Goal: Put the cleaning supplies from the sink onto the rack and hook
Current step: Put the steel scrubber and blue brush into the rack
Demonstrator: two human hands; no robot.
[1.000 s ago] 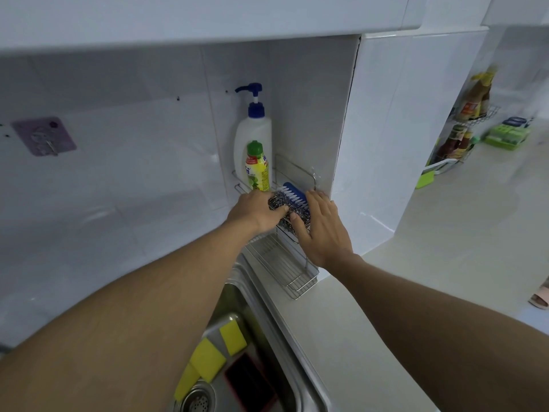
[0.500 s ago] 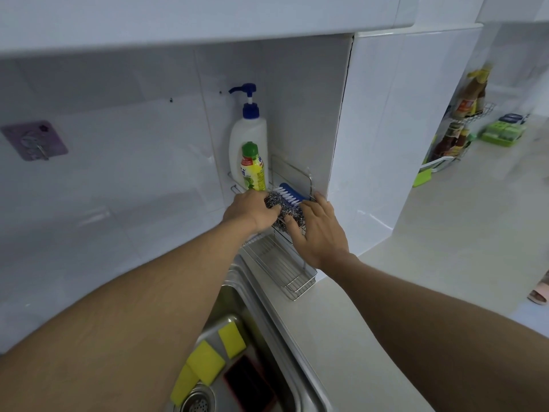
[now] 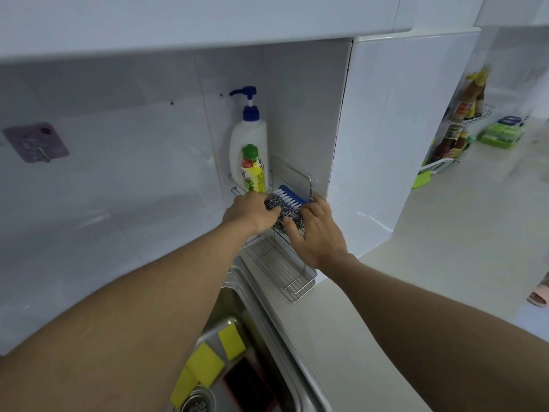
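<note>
Scrubber [image 3: 282,211] sits in the upper tier of the rack [image 3: 282,272], touching the blue brush [image 3: 289,195] behind it. Left hand [image 3: 248,212] grips the scrubber from the left, fingers curled onto it, tips hidden behind the wad. Right hand [image 3: 318,233] is at its right side, fingers spread and mostly straight. Its thumb touches the scrubber front and its fingertips reach the rack's back corner rail, closed round nothing.

Pump bottle [image 3: 249,138] and green-cap bottle [image 3: 252,171] stand on the rack in the wall corner, just behind the left hand. Right wrist covers part of the lower tier. Hook [image 3: 37,144] is on the wall far left, well apart.

Sink [image 3: 231,304] below holds yellow sponges [image 3: 205,364], a dark red-edged pad [image 3: 249,388] and the drain [image 3: 197,402]. Left forearm hides the sink's left part and the frame bottom cuts it off.

Far right, blurred: sauce bottles [image 3: 472,96] on a wire shelf, a green box [image 3: 502,135], labels unreadable. Sandal [image 3: 539,294] is cut by the right edge.
</note>
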